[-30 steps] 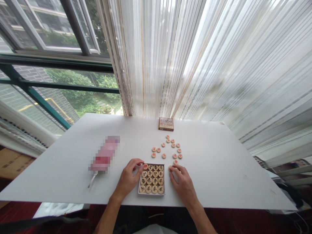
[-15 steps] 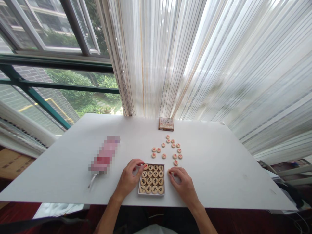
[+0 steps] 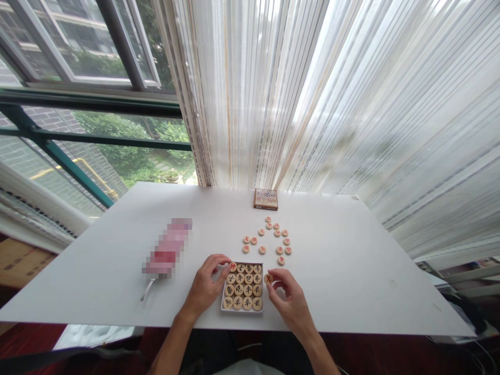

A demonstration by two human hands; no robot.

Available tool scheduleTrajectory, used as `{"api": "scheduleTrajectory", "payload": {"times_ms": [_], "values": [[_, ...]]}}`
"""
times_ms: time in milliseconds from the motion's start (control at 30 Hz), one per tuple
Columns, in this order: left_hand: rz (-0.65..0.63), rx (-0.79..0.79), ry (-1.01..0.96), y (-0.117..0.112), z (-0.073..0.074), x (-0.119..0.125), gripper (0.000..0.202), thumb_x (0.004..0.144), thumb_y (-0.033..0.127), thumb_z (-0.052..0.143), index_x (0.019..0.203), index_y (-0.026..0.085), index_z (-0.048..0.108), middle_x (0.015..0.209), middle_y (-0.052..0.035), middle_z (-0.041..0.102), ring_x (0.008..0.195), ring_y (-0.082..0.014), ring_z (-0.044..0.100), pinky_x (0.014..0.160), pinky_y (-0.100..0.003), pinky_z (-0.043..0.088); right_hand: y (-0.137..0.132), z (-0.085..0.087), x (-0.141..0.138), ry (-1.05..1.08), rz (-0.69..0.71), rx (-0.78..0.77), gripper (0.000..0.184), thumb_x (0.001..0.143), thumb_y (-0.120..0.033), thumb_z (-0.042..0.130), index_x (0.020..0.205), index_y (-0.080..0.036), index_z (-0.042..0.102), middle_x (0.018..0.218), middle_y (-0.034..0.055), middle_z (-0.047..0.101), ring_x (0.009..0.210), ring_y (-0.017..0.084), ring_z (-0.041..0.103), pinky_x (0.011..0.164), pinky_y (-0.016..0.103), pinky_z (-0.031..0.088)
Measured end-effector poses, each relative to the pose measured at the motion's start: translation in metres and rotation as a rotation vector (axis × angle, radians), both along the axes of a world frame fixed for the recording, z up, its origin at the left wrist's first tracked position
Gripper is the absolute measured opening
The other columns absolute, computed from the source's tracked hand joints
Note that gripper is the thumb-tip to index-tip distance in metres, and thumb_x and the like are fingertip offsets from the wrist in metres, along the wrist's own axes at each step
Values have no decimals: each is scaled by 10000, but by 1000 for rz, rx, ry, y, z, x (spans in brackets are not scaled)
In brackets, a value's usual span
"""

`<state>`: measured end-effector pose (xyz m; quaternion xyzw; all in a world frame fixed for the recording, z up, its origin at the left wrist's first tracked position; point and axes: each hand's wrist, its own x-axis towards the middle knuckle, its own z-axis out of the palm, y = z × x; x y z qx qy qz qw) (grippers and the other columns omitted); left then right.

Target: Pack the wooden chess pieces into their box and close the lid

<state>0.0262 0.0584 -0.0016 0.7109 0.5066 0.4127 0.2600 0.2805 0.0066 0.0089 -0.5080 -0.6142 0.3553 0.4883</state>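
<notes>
An open shallow white box (image 3: 242,311) holds rows of round wooden Chinese chess pieces, most with black characters and one red-marked piece (image 3: 233,266) in its far left corner. My left hand (image 3: 207,284) grips the box at that corner, thumb and fingertips curled against its edge. Just right of the box, my right hand (image 3: 291,299) pinches a wooden chess piece (image 3: 268,279) between thumb and fingers, its red character facing up. Beyond the box lie several loose red-marked pieces (image 3: 262,250), scattered flat on the white table (image 3: 336,260).
A printed cardboard lid or box (image 3: 265,199) lies near the table's far edge. On the left is a blurred pink item (image 3: 170,247) with a white strap (image 3: 147,290). Striped curtains (image 3: 250,104) hang behind the table, beside a window at the left.
My right hand has shifted slightly left towards the box, and the chess piece in it has turned so its red face shows. My left hand stays at the box's corner.
</notes>
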Motion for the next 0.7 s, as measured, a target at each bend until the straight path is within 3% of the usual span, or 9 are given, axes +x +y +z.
{"api": "scheduleTrajectory", "payload": {"times_ms": [267,700], "values": [[-1,22,2,1,-2,0,195,959,352,547,1037,225,672,1109,-83,665,1022,-224,641,771,-327,556,-1,-5,-11,68,55,-13,230,915,-337,629,1107,-218,672,1036,85,652,875,203,672,808,340,608],[9,8,1,1,-3,0,185,955,350,551,1037,231,666,1112,-83,663,1018,-229,635,777,-335,546,-2,-7,-10,177,49,-130,249,918,-372,639,1097,-203,673,1085,109,719,996,262,705,915,424,598]]}}
